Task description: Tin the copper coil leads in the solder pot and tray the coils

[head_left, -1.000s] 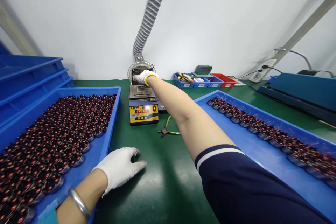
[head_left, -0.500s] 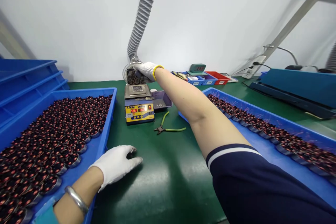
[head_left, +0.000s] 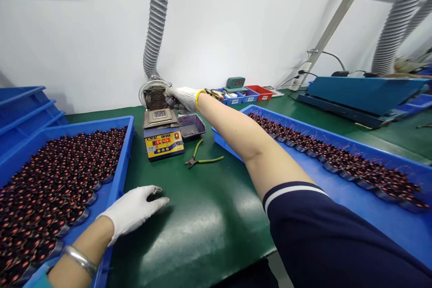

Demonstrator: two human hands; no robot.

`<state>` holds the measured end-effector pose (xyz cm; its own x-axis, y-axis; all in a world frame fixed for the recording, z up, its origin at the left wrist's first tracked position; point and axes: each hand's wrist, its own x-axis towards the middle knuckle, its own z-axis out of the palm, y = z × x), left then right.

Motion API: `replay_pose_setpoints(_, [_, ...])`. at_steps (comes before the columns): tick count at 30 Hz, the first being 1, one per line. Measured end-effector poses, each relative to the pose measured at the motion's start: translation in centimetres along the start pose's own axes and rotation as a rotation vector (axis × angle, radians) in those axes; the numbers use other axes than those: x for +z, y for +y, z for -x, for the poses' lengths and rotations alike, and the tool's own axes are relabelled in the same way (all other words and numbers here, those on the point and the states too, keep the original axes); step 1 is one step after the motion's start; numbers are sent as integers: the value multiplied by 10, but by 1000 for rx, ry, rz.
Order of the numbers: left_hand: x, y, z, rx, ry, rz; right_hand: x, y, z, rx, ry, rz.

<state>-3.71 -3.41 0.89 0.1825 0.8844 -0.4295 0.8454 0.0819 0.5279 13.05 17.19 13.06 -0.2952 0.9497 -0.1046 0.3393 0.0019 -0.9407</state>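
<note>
My right hand (head_left: 185, 99), in a white glove with a yellow cuff edge, reaches out beside the solder pot (head_left: 164, 141). Its fingers are bent together around something dark that I cannot make out, close to the round fan grille (head_left: 155, 98). Red digits glow on the yellow front panel. My left hand (head_left: 135, 209), also gloved, hovers over the green table near the left tray's edge, thumb and fingers apart, holding nothing. Between the hands lie green-handled cutting pliers (head_left: 199, 159), spread wide. A purple bin (head_left: 196, 127) with small bits in it stands right of the pot.
A blue tray (head_left: 124, 157) full of round, dark coil-like parts stands left. Another blue tray (head_left: 303, 180) at right holds rows of similar parts. Behind are stacked blue trays (head_left: 29, 103), a grey hose (head_left: 157, 18), small bins (head_left: 259, 92), a clock (head_left: 235, 82) and a blue machine (head_left: 361, 99).
The view has turned right, so the scene shifts left. My right hand has drawn back slightly from the grille to the pot's right side. My left hand keeps its open pose.
</note>
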Motion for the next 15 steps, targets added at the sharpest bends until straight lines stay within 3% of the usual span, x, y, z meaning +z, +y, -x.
replay_pose_setpoints(7, [1, -2, -2, 12, 12, 37, 8, 15, -23, 24, 62, -17])
replay_pose_setpoints(15, [0, 3, 1, 23, 65, 30, 22, 29, -58, 45, 108, 136])
